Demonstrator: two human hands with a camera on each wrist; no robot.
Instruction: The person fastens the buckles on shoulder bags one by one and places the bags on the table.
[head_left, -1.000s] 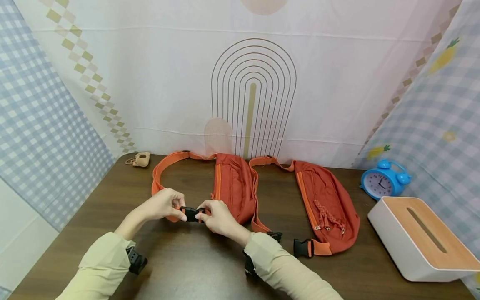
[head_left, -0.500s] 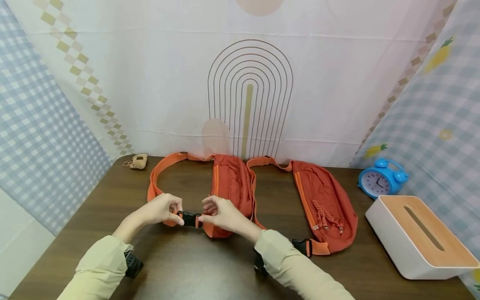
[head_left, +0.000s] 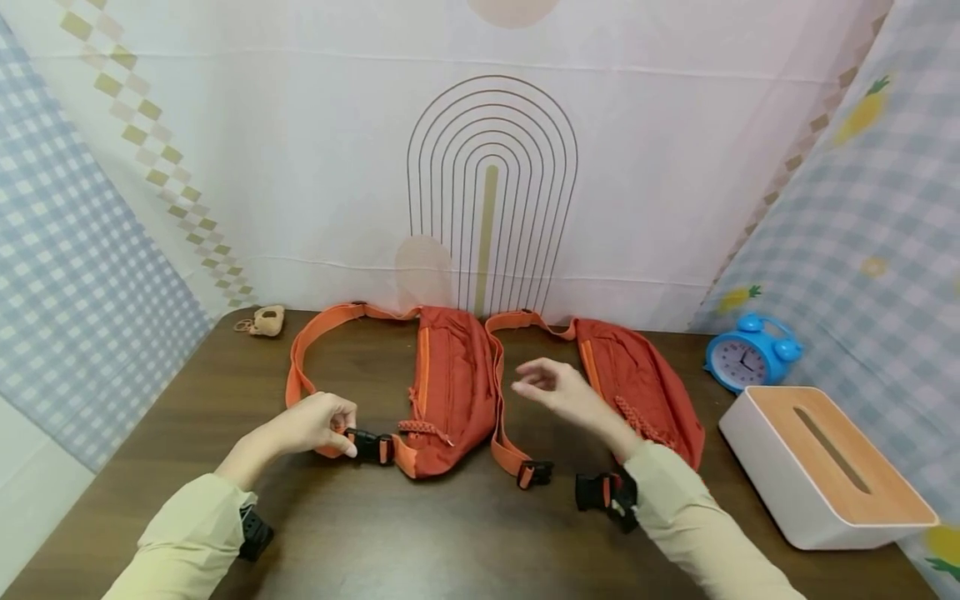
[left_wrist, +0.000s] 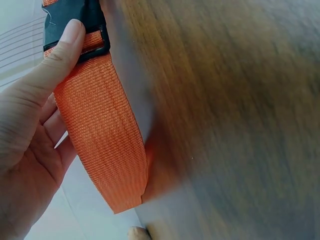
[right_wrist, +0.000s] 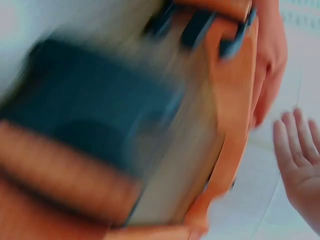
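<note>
Two rust-red waist bags lie side by side. My left hand (head_left: 315,423) pinches the joined black buckle (head_left: 367,447) of the left waist bag (head_left: 459,379); in the left wrist view the thumb presses on it above the orange strap (left_wrist: 105,130). My right hand (head_left: 566,396) hovers by the left side of the right waist bag (head_left: 633,367), fingers extended, holding nothing. That bag's buckle lies apart: the pronged half (head_left: 536,473) ends the strap, and the socket half (head_left: 592,492) sits near my right wrist, large and blurred in the right wrist view.
A blue alarm clock (head_left: 752,354) and a white tissue box (head_left: 828,467) with a wooden lid stand on the right of the dark wooden table (head_left: 420,542). A small beige trinket (head_left: 266,322) lies at the back left corner. Patterned cloth hangs behind.
My right hand has let go of the left bag's buckle and moved right, toward the other bag. My left hand keeps its pinch on the buckle, now slightly lower.
</note>
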